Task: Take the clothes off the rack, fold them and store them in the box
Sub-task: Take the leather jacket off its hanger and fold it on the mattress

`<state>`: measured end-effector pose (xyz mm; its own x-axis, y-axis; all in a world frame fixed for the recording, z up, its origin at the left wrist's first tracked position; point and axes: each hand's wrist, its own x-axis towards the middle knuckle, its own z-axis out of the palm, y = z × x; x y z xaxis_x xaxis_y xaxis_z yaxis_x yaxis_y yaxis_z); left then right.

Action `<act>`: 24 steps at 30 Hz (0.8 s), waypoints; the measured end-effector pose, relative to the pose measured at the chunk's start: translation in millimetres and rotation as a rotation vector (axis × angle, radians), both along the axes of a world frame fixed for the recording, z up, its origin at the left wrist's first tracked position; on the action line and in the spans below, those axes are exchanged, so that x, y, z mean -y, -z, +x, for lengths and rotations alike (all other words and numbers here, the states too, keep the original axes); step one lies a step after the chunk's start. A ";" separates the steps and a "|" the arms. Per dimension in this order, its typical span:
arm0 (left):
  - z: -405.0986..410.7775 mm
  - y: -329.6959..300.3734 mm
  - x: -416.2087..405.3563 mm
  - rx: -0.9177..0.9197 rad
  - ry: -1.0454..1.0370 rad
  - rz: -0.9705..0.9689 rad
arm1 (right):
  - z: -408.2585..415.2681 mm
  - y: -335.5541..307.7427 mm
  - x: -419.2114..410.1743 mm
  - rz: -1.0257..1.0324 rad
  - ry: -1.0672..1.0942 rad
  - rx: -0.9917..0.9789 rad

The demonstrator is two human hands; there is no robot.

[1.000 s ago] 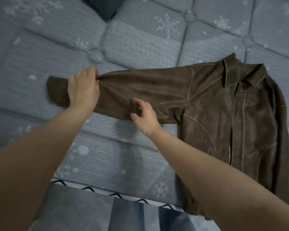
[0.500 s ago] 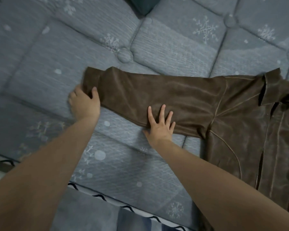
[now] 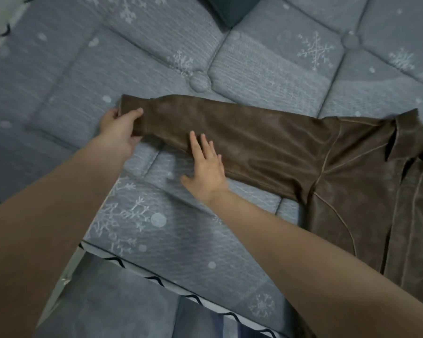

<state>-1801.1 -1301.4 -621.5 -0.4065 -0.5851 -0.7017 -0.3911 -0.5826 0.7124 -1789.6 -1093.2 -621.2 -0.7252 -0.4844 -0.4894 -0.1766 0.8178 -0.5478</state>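
— Brown jacket [image 3: 340, 181] lies flat on the bed [image 3: 156, 57], sleeve [image 3: 230, 132] stretched leftward. Why do we pinch the cuff?

— Our left hand [image 3: 119, 132] pinches the cuff to keep the sleeve taut. Our right hand [image 3: 206, 167] lies spread, fingers straight, on the sleeve's near edge, pinning it. We judge the sleeve fold comes next; no box in view.

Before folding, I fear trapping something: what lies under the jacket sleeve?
Only the grey mattress shows around the sleeve. The left hand grips its cuff; anything beneath is covered.
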 end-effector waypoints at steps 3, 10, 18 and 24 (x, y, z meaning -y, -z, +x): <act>-5.1 -35.9 -22.3 -0.074 -0.043 -0.065 | 10.1 -9.6 7.5 -0.160 0.094 -0.055; -17.2 -121.6 -122.4 -0.287 0.409 -0.225 | 16.6 -60.1 -10.5 -0.626 0.617 -0.136; -9.0 -161.2 -262.1 -0.476 0.824 -0.130 | -1.9 -84.8 -134.9 -0.831 1.408 -0.101; 3.0 -135.9 -339.7 -0.376 0.929 -0.224 | -14.7 -99.2 -270.1 -1.108 1.719 0.092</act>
